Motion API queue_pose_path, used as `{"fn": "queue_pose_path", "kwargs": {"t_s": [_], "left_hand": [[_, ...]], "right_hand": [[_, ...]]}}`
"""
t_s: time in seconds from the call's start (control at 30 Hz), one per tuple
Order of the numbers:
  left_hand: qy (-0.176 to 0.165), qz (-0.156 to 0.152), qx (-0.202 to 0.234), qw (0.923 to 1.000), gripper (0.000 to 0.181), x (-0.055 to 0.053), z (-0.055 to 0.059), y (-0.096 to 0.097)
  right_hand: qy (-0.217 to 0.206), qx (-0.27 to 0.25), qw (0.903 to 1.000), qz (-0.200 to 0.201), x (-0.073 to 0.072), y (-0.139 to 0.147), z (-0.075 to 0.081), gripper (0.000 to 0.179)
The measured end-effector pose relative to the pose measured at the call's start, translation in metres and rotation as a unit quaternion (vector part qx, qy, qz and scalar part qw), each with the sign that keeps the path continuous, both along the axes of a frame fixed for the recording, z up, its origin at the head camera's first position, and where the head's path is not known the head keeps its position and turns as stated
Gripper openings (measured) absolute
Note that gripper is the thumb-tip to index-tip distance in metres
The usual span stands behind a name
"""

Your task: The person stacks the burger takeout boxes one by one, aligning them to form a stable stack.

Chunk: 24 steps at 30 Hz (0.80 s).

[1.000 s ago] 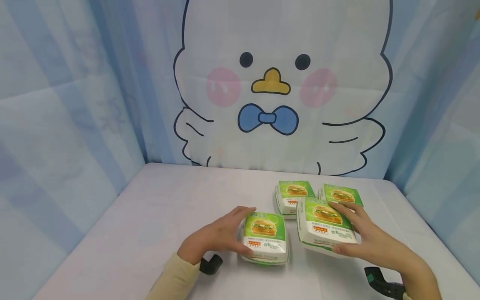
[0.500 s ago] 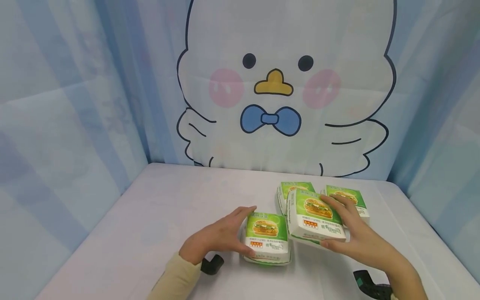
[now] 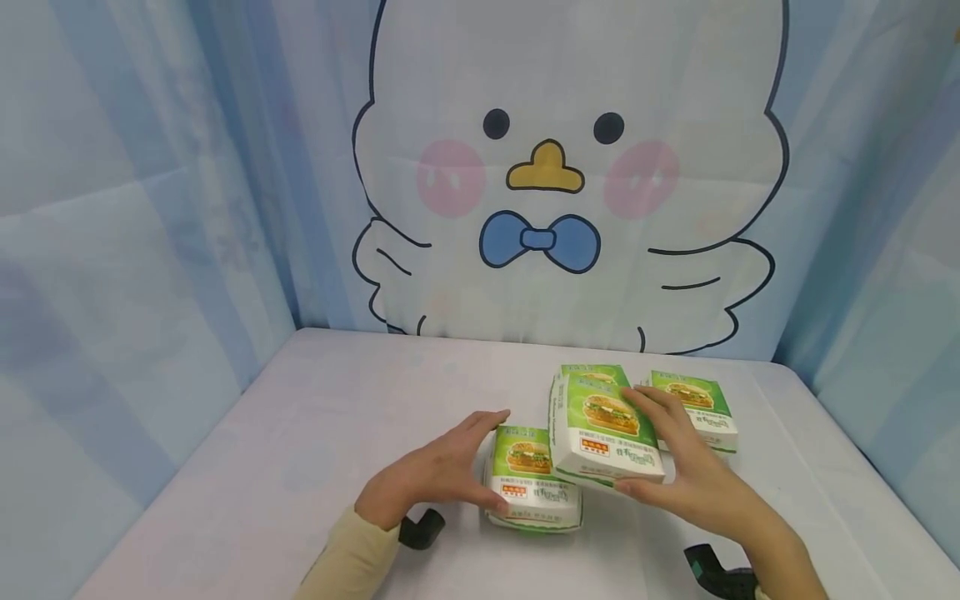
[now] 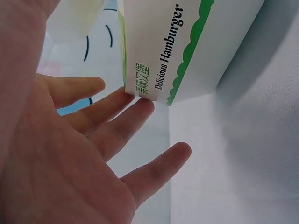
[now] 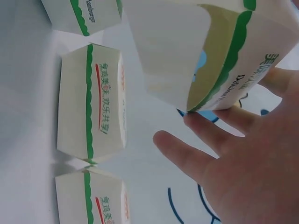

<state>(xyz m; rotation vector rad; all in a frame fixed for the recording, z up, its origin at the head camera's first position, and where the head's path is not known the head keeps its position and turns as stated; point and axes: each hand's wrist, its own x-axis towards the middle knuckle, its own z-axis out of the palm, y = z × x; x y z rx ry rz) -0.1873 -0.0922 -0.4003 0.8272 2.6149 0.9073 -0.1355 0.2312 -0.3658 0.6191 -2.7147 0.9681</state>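
Note:
My right hand [image 3: 697, 467] grips a green-and-white hamburger box [image 3: 607, 425] by its right side, thumb at the front corner and fingers at the back. It is raised and tilted, overlapping the box beneath it to the left. The right wrist view shows this box's yellowish inner face through a gap at its edge. On the table, a second hamburger box [image 3: 534, 508] is held at its left corners between the thumb and fingers of my left hand [image 3: 435, 471]. In the left wrist view, two fingertips touch the printed wall of the box [image 4: 159, 56].
Behind the raised box, a third hamburger box [image 3: 596, 369] is mostly hidden. Another matching box [image 3: 693, 408] stands to its right. All rest on the white table [image 3: 337, 417], with a cartoon-printed curtain [image 3: 540, 292] behind and blue curtains at both sides.
My right hand has carried its box leftward, from in front of the right back box to partly over the left-hand box. My left hand and its box have stayed in place.

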Motion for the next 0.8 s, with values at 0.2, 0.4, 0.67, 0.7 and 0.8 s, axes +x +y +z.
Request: {"fn": "queue_pose_path", "kwargs": {"t_s": [0.2,0.4,0.67,0.7,0.8], "left_hand": [[0.006,-0.004,0.003,1.0,0.115,-0.001,-0.001,0.0],[0.016,-0.007,0.004,0.9998,0.114,-0.002,-0.002,-0.001],[0.005,-0.007,0.022,0.9997,0.117,-0.002,-0.002,-0.001],[0.006,-0.009,0.029,0.9995,0.118,-0.002,-0.002,-0.001],[0.008,-0.019,0.055,0.9983,0.121,-0.003,-0.003,0.0]], "right_hand": [[0.004,-0.018,0.9997,0.014,-0.003,-0.01,-0.005,0.102],[0.004,-0.025,0.9992,0.03,-0.004,-0.021,-0.009,0.105],[0.014,-0.027,0.9986,0.043,-0.004,-0.033,-0.013,0.106],[0.016,-0.027,0.9985,0.045,-0.004,-0.035,-0.015,0.105],[0.019,-0.033,0.9978,0.054,-0.006,-0.039,-0.019,0.105]]}}
